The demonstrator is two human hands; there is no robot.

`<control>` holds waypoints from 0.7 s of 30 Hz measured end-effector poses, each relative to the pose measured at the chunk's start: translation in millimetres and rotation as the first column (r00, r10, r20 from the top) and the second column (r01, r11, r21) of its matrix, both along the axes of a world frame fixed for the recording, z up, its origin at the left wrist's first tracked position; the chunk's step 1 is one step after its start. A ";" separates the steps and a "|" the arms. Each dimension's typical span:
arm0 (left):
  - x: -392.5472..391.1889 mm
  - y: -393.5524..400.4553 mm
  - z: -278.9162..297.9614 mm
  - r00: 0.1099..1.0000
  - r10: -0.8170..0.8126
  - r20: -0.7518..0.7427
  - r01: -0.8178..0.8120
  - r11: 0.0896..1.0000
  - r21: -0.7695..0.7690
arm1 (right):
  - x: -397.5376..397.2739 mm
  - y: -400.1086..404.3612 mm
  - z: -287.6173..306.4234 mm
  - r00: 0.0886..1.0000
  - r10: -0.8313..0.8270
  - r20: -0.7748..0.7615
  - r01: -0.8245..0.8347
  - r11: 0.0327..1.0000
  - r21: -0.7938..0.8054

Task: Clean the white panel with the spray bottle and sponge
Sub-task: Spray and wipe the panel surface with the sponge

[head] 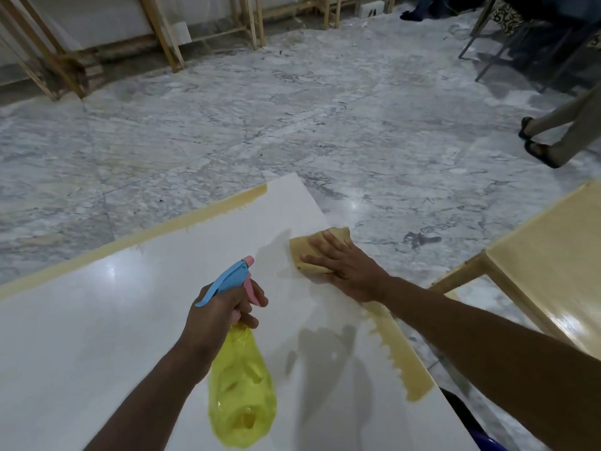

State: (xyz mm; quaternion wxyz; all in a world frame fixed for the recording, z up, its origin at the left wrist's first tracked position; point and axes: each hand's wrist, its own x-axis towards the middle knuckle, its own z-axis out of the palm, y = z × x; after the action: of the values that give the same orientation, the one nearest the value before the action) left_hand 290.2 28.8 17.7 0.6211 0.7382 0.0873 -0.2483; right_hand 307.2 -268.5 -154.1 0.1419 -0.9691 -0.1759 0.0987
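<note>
Panel [136,336]: white, glossy, laid flat as the working surface. Tan tape or bare edging is seen along its far edge and its right edge. It lies under both hands.

Bottle [242,382]: yellow see-through body, blue head w/ pink trigger and pink nozzle tip. Held in left hand [218,315], fingers wrapped round the neck, forefinger on the trigger. Nozzle is pointed up and fwd, toward the patch just left of the sponge. Judged: kept raised off the panel so spray can be laid ahead of the wipe w/o a regrip. Liquid level cannot be told.

Sponge [320,247]: tan, folded or bunched, lying on the panel near its far right corner, partly over the edge. Right hand [341,265] is laid flat on top, fingers spread, palm pressing down. Judged: spread hand gives even pressure and keeps the sponge from rolling.

Damp patch [276,249]: duller area just left of the right hand; prob. wet film, not certain.

Step judged: wiping at the corner, spray on standby. Most of the panel nearer the left hand looks shiny; clean or not cannot be told.

Surroundings: marble floor [292,125] beyond both hands; yellow bench [546,271] right of the right hand; another person's legs [559,135] far right; wooden frames [162,34] far beyond.
</note>
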 end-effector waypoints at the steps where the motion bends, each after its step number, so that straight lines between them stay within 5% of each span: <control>1: -4.8 -2.3 1.4 1.000 -0.006 -0.002 0.006 1.000 -0.012 | -11.3 -1.2 -0.9 1.000 0.001 0.006 -0.001 1.000 0.007; 21: -153.5 -13.8 0.6 0.936 -0.350 -0.026 0.350 0.937 0.002 | -313.2 1.9 24.1 0.953 -0.218 -0.213 0.239 0.968 0.080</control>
State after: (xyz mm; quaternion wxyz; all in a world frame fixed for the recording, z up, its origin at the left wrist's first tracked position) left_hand 136.7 15.0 18.3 0.5636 0.7407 -0.0369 -0.3637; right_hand -6.0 -266.6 -130.0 0.2200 -0.9591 -0.0520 0.1702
